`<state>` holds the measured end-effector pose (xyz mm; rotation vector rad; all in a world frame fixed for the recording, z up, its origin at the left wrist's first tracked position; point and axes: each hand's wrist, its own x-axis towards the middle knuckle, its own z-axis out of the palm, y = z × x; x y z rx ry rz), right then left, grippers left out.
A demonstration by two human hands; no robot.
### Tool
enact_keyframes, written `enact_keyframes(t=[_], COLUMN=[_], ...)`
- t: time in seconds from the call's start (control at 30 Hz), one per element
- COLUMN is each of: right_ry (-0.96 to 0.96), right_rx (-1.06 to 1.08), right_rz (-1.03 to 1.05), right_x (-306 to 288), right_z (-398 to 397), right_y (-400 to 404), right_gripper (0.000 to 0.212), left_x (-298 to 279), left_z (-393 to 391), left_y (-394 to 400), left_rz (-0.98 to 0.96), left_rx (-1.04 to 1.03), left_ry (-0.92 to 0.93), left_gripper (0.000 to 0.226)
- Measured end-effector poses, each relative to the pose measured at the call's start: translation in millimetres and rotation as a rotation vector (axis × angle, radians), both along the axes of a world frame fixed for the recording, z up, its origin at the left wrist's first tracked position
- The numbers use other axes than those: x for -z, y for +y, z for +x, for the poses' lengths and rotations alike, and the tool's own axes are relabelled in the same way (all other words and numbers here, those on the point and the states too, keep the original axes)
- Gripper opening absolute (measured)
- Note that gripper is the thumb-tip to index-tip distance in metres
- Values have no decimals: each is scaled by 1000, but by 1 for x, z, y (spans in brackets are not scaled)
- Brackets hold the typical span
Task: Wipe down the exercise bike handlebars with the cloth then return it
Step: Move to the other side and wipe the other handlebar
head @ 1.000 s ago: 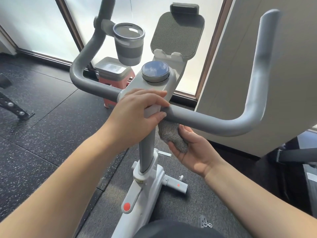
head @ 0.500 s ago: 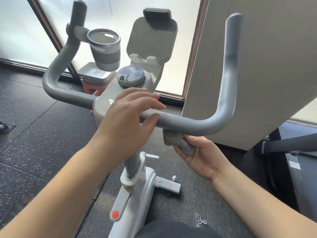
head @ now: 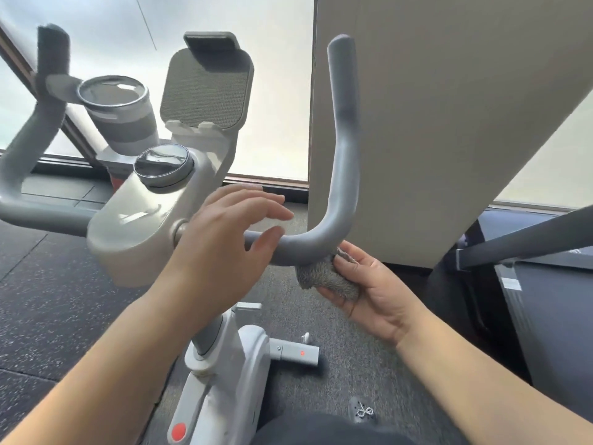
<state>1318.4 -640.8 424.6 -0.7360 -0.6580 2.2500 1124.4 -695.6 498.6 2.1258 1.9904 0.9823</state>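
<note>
The right handlebar (head: 345,162) rises just beside the beige wall panel (head: 449,123), leaving little room there. The cup holder (head: 118,104) and tablet holder (head: 205,88) crowd the centre; open floor (head: 48,300) lies left.

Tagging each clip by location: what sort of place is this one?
Probably a gym or home workout room. An exercise bike with grey handlebars stands on speckled rubber flooring, and part of what may be another machine shows at right.
</note>
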Motion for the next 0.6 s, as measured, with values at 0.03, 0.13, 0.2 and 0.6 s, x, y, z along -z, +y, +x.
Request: enact_keyframes(t=[0.03, 0.13, 0.2, 0.6], right_ry=[2, -5, -10, -5], right_rx=[4, 7, 3, -50], right_rz=[-7, 2, 5, 54], right_x=[0, -2, -4, -13], right_z=[3, 12, 16, 29], right_y=[3, 11, 17, 63], right_gripper=[33, 33, 33, 34], left_x=[0, -1, -1, 1], left_z=[3, 13, 19, 42], left_y=[1, 2, 4, 11], left_rz=[-8, -25, -43, -141], left_rx=[8, 32, 35, -9], left_ry=[0, 3, 9, 30], left_gripper=[20, 22, 25, 41])
